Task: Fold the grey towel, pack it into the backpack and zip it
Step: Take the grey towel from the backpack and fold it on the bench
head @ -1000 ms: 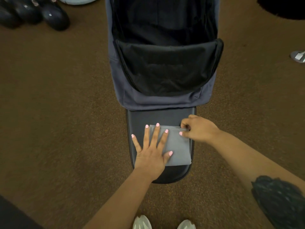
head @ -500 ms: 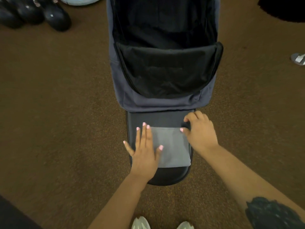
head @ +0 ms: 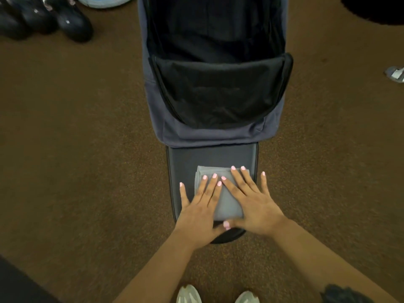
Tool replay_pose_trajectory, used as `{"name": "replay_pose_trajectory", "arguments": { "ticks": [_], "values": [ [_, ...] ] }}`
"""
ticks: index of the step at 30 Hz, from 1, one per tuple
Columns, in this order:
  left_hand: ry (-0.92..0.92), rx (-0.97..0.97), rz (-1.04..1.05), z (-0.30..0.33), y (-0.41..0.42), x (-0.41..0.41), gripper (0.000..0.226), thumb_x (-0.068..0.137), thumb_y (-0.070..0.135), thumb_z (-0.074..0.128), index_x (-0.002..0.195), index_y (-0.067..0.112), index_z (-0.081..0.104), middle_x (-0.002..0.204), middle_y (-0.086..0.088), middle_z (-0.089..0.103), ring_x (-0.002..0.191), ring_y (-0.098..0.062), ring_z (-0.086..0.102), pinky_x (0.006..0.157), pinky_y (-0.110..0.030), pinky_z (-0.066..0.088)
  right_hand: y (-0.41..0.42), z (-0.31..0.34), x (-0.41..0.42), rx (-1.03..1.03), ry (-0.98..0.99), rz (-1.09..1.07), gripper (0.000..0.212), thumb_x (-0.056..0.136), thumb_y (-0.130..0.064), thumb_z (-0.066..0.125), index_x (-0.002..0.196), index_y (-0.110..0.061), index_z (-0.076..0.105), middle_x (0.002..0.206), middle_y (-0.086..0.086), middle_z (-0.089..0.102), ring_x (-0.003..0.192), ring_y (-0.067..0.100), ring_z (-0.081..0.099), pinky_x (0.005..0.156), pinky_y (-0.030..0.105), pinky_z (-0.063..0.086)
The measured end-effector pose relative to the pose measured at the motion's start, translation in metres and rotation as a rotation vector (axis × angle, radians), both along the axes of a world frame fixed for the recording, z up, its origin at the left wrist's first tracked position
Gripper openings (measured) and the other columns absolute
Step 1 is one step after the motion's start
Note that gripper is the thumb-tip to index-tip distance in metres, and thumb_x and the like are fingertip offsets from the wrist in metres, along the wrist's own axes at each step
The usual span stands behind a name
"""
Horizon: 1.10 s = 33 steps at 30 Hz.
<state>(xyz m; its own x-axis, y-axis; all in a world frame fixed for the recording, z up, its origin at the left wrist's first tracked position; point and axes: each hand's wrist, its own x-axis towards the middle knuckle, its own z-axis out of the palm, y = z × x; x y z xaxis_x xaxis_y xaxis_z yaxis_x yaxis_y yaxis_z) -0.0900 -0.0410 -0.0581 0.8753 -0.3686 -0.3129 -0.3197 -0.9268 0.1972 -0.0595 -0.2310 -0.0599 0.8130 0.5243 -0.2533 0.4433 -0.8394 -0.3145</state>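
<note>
We see the left hand [head: 200, 206] and right hand [head: 254, 206] spread flat, grasping nothing, pressing the folded grey towel [head: 227, 202] on the backpack [head: 209, 132] front flap on the floor; risk we judge: folds spring loose on lifting, or cloth snags the zip; no readable writing or brand.

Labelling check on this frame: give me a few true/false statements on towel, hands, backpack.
1. Both hands lie flat on the grey towel. True: left hand, right hand.
2. The towel is inside the main compartment. False: it lies on the opened flap.
3. The backpack is zipped shut. False: it lies open.
4. The right hand pinches a towel corner. False: its fingers are spread flat.
5. The backpack sits on brown carpet. True.
</note>
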Motion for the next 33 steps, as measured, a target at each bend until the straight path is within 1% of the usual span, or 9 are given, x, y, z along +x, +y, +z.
{"name": "replay_pose_trajectory", "arguments": {
  "ticks": [3,8,12,14,16,19,25,28,33],
  "values": [
    [0.041,0.020,-0.009,0.008,0.001,0.004,0.089,0.083,0.065,0.026,0.147,0.019,-0.016,0.157,0.000,-0.017,0.145,-0.020,-0.017,0.109,-0.066,-0.013,-0.015,0.004,-0.002,-0.008,-0.092,0.053,0.092,0.069,-0.070,0.044,0.149,-0.032,0.017,0.158,0.003,0.014,0.146,0.024,0.009,0.112,0.054,-0.011],
    [0.092,0.005,-0.005,0.030,0.000,0.010,0.082,0.090,0.045,0.039,0.146,0.024,-0.017,0.154,0.007,-0.024,0.145,-0.014,-0.017,0.109,-0.062,-0.019,-0.018,0.024,0.000,0.214,-0.106,-0.086,0.042,0.068,-0.040,0.051,0.103,-0.030,0.072,0.122,-0.003,0.067,0.128,0.021,0.051,0.117,0.047,-0.002],
    [0.060,-0.161,0.155,0.053,-0.001,0.022,0.068,0.087,0.041,0.050,0.148,0.028,0.021,0.150,0.004,0.039,0.139,-0.012,0.032,0.115,-0.055,-0.010,-0.006,0.057,0.022,0.371,-0.030,-0.352,0.023,0.071,-0.028,0.066,0.090,-0.020,0.073,0.100,0.000,0.074,0.113,0.016,0.061,0.118,0.046,-0.002],
    [0.044,-0.317,0.264,0.070,-0.002,0.031,0.058,0.085,0.041,0.057,0.139,0.032,0.039,0.124,0.004,0.064,0.117,-0.014,0.057,0.117,-0.042,0.012,-0.004,0.074,0.035,0.399,0.034,-0.358,0.027,0.071,-0.039,0.063,0.081,-0.015,0.069,0.077,0.000,0.070,0.084,0.017,0.065,0.115,0.040,0.014],
    [0.135,-0.424,0.330,0.095,-0.003,0.045,0.046,0.080,0.045,0.065,0.122,0.031,0.056,0.106,0.004,0.070,0.098,-0.016,0.064,0.095,-0.032,0.043,-0.004,0.089,0.046,0.443,0.086,-0.325,0.037,0.072,-0.048,0.060,0.071,-0.011,0.062,0.064,0.005,0.062,0.064,0.019,0.057,0.090,0.033,0.039],
    [0.410,-0.441,0.304,0.128,-0.004,0.067,0.045,0.073,0.054,0.069,0.098,0.016,0.066,0.092,-0.002,0.071,0.086,-0.018,0.066,0.076,-0.037,0.053,-0.004,0.118,0.059,0.504,0.208,-0.325,0.039,0.079,-0.037,0.069,0.070,-0.001,0.058,0.063,0.013,0.055,0.058,0.019,0.048,0.058,0.037,0.038],
    [0.873,-0.951,0.602,0.176,-0.002,0.075,0.046,0.073,0.036,0.074,0.113,0.014,0.065,0.110,-0.007,0.072,0.104,-0.024,0.067,0.099,-0.044,0.049,-0.018,0.187,0.067,0.885,0.794,-0.732,0.046,0.076,-0.058,0.056,0.078,-0.017,0.075,0.088,0.006,0.074,0.085,0.020,0.068,0.081,0.033,0.049],
    [0.902,-1.161,0.702,0.193,0.003,0.077,0.049,0.070,0.027,0.075,0.116,0.016,0.063,0.116,-0.007,0.069,0.111,-0.026,0.063,0.099,-0.044,0.047,-0.027,0.201,0.064,1.125,0.924,-0.896,0.059,0.078,-0.061,0.045,0.094,-0.013,0.074,0.100,0.013,0.074,0.094,0.026,0.068,0.083,0.037,0.048],
    [0.721,-1.274,0.847,0.203,0.005,0.091,0.047,0.063,0.020,0.078,0.108,0.017,0.065,0.105,-0.002,0.073,0.101,-0.021,0.067,0.085,-0.036,0.054,-0.015,0.202,0.058,1.401,1.072,-0.947,0.071,0.063,-0.064,0.067,0.121,-0.022,0.064,0.124,0.009,0.065,0.118,0.033,0.057,0.094,0.047,0.045]
  ]
}}
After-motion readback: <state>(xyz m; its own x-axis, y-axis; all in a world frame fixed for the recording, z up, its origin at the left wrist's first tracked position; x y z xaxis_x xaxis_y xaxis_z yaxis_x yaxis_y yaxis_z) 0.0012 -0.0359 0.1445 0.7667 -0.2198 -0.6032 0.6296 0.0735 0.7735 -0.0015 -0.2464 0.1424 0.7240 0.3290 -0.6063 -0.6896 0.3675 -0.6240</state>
